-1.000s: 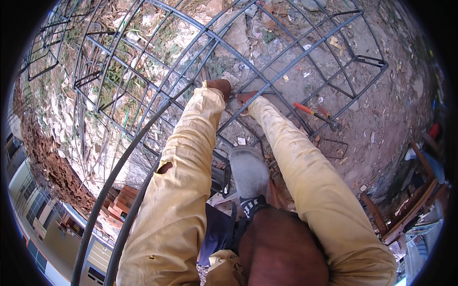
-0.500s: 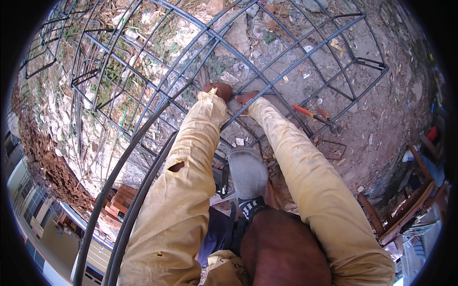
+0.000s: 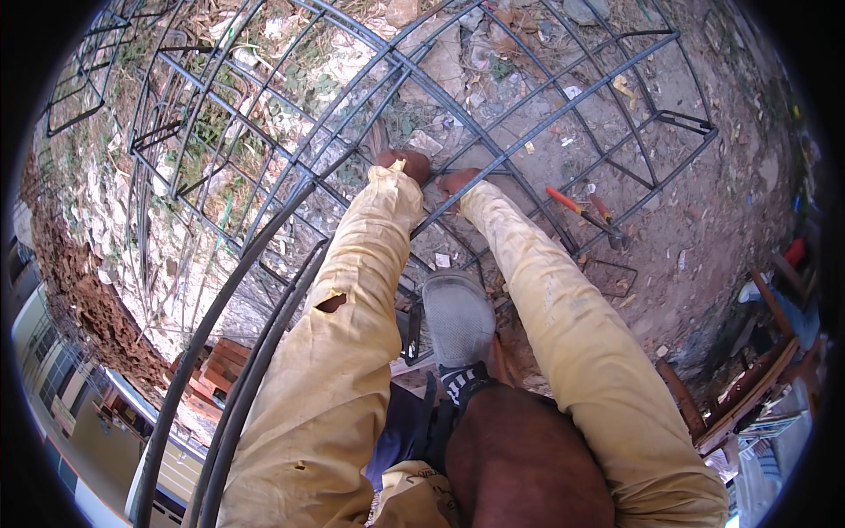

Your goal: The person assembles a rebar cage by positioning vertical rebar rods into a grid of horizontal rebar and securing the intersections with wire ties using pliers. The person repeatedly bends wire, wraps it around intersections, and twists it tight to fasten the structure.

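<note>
A cage of grey steel reinforcing bars (image 3: 444, 101) spreads in front of me, its bars crossing over the ground. My left hand (image 3: 407, 165) is closed among the bars, a bundle of thin wires (image 3: 377, 139) sticking out at its far side. Just to its right, my right hand (image 3: 458, 182) has its fingers curled beside a crossing bar; whatever lies in them is hidden. The fingertips of both hands are hard to see. Pincers with orange-red handles (image 3: 563, 200) lie on the ground, to the right of my right hand.
Long dark bars (image 3: 224, 295) run past my left arm. My grey shoe (image 3: 458, 321) stands just below the hands. Red bricks (image 3: 220, 374) are stacked at lower left, a wooden frame (image 3: 757, 387) at lower right. Stones and litter cover the dirt (image 3: 713, 211).
Both hands stay at the same spot in the bars, with only a very slight shift. The whole view has moved a little; the pincers lie as before.
</note>
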A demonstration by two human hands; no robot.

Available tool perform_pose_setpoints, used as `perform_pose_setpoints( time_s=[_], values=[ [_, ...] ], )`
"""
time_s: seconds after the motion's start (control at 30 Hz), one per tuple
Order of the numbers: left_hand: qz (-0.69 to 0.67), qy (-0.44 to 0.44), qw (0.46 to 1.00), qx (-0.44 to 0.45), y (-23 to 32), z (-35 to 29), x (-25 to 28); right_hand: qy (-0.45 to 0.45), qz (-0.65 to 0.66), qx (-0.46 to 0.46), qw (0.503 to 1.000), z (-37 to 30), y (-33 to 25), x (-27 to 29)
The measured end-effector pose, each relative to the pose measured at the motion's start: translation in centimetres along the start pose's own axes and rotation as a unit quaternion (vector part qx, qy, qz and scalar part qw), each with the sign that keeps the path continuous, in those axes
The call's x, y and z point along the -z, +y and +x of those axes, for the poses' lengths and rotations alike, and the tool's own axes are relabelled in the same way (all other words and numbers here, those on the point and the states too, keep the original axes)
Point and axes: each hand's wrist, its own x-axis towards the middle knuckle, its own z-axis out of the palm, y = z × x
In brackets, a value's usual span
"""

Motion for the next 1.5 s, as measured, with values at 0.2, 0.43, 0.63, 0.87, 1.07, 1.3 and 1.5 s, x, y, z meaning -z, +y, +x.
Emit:
perform_pose_setpoints(
  time_s=[0.2, 0.43, 0.63, 0.87, 1.07, 1.3, 1.5],
  values=[
    [0.022, -0.01, 1.0, -0.011, -0.5, 0.7, -1.5, -0.016, 0.036, 0.023, 0.999, -0.9, 0.0, 0.1],
    [0.079, -0.078, 0.993, 0.052, 0.5, 1.1, -0.5, -0.027, 0.152, 0.006, 0.988, -0.1, 1.0, 0.0],
    [0.069, -0.144, 0.987, 0.017, -0.6, 3.0, -0.2, -0.069, 0.332, -0.007, 0.941, 0.8, 2.4, -0.2],
    [0.07, -0.233, 0.97, 0.013, -1.6, 5.4, -0.2, -0.089, 0.329, -0.001, 0.94, 1.7, 2.8, -0.3],
    [0.008, -0.229, 0.963, -0.144, -1.2, 4.8, 2.7, -0.08, 0.216, 0.033, 0.973, 1.7, 2.8, 0.6],
    [-0.195, -0.192, 0.961, -0.046, -0.4, 7.2, -2.5, -0.052, 0.13, 0.039, 0.989, 1.0, 2.5, 0.5],
    [0.035, -0.162, 0.966, -0.197, -2.8, 9.4, -6.5, -0.071, -0.247, 0.163, 0.953, 2.7, 1.5, -0.5]
  ],
)
